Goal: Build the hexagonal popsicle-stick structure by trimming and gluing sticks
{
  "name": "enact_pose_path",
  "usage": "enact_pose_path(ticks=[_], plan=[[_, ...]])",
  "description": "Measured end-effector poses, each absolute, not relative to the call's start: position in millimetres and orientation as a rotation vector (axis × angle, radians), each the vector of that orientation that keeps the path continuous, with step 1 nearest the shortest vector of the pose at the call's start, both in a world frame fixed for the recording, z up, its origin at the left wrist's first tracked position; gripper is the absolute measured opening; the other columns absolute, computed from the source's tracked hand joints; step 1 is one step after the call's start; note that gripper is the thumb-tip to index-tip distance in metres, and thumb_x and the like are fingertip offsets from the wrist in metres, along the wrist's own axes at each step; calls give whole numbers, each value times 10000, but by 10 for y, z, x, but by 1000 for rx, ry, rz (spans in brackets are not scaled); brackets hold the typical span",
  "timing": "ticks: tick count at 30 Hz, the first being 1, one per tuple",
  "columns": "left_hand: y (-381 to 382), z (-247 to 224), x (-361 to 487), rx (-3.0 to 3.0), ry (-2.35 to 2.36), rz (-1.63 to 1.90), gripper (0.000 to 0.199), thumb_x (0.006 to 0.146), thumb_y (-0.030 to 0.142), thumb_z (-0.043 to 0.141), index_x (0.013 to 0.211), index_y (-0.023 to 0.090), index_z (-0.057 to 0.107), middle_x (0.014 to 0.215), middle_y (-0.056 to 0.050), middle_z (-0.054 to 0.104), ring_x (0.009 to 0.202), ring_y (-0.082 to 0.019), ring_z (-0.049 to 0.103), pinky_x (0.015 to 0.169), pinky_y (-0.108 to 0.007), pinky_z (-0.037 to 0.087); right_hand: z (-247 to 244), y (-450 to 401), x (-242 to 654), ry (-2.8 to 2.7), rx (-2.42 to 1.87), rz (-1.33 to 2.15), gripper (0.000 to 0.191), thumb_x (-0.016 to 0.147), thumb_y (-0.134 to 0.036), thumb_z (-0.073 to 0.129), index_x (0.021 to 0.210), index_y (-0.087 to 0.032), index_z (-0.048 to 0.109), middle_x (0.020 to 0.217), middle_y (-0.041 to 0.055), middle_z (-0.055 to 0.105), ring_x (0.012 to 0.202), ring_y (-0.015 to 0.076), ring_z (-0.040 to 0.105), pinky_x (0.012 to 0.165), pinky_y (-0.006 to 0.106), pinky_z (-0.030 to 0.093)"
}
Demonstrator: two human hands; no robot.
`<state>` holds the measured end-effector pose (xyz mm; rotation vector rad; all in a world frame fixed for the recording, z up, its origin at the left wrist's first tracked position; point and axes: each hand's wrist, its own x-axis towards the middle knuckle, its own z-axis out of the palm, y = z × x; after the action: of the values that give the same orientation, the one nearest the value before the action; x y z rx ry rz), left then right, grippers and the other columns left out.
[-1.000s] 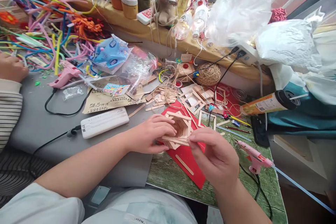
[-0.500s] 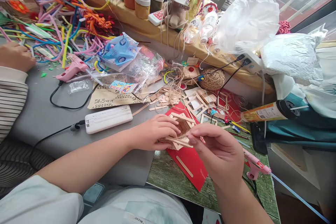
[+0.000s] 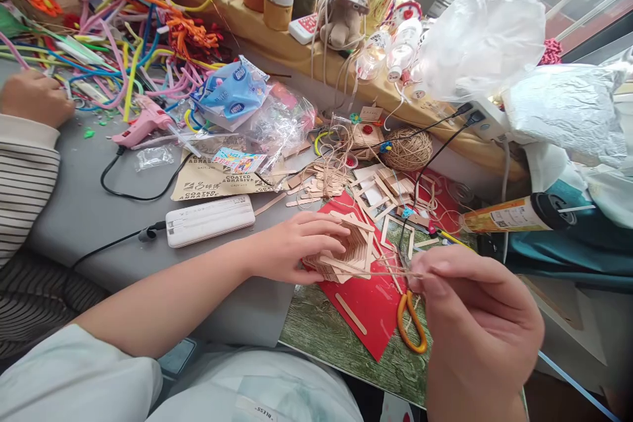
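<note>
My left hand [image 3: 291, 247] grips the near-left side of a many-sided box of stacked craft sticks [image 3: 364, 250], with its fingers over the rim. To the right, my right hand [image 3: 479, 306] pinches a thin strand of twine [image 3: 388, 273]. That strand stretches level from the box's near rim to my fingertips. Under the box lies a red sheet [image 3: 380, 326], with one loose craft stick [image 3: 351, 314] on it. Scissors with orange handles [image 3: 420, 336] rest just left of my right hand, partly hidden by it.
Behind the box are loose sticks [image 3: 324, 181] and a twine ball [image 3: 408, 148]. A white power bank [image 3: 210, 221] lies left of my forearm. Another person's hand [image 3: 37, 99] rests at the far left near a pink glue gun [image 3: 143, 122]. A lidded cup [image 3: 514, 214] leans at right.
My right hand has moved right, away from the box, drawing the twine out into a long taut line. The scissors' orange handle has come into view. My left hand stays on the box.
</note>
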<state>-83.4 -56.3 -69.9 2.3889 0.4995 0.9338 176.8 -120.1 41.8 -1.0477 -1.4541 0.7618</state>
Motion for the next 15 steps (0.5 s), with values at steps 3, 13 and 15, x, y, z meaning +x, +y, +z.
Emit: enact_pose_path(ticks=[3,13,15], plan=[[-564,-710,-886,2363,625,888,754,884,408,842,1545,255,514,1713,-208,408,1605,-380,398,1314,-581,372,400,-1346,1920,-1411,-1107,743,145,885,-104,803,985,-208,785,858,68,704,791,225,676,712,389,544],[-595,-947,-808,2121,854,738,1213,810,432,912,1733,280,141,1717,-225,378,1571,-409,443,1273,-579,426,347,-1738,2517,-1688,-1003,816,206,954,-102,632,1048,-238,755,725,48,653,663,220,633,676,438,566],[-600,-922,-803,2095,907,702,1184,802,420,912,1721,289,176,1694,-200,413,1545,-394,476,1273,-545,435,319,-1708,2777,-1881,-1094,815,224,962,-125,603,1060,-265,748,756,46,677,690,218,660,665,396,560]])
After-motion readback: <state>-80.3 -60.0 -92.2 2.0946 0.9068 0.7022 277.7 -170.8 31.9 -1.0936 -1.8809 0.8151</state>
